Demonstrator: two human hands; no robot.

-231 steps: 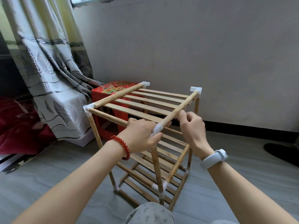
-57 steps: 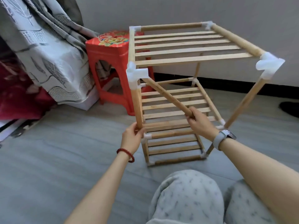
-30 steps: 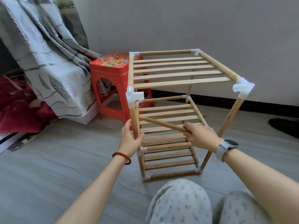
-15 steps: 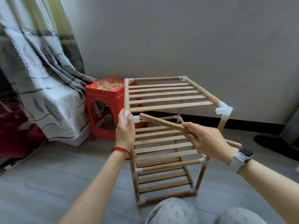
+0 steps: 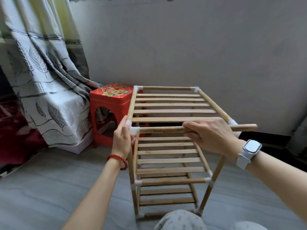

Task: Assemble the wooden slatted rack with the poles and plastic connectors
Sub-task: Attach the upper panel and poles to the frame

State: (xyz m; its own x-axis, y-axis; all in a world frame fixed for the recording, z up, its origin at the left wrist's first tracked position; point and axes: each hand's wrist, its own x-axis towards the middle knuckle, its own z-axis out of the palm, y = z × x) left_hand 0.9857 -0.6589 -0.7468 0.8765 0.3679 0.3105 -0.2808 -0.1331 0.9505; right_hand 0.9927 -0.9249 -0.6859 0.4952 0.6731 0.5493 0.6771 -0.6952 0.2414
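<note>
A person's left hand (image 5: 122, 141) wraps the rack's (image 5: 171, 161) near-left connector (image 5: 134, 130), where the pole (image 5: 166, 129) has just gone in, having hung loose and slanted a moment ago. The right hand (image 5: 210, 136) curls over the pole, now level along the top front. Just beyond that hand, the pole's free end overshoots the right connector (image 5: 232, 122), so that joint looks unmade. A red stool (image 5: 109, 103) stands beyond the left hand.
</note>
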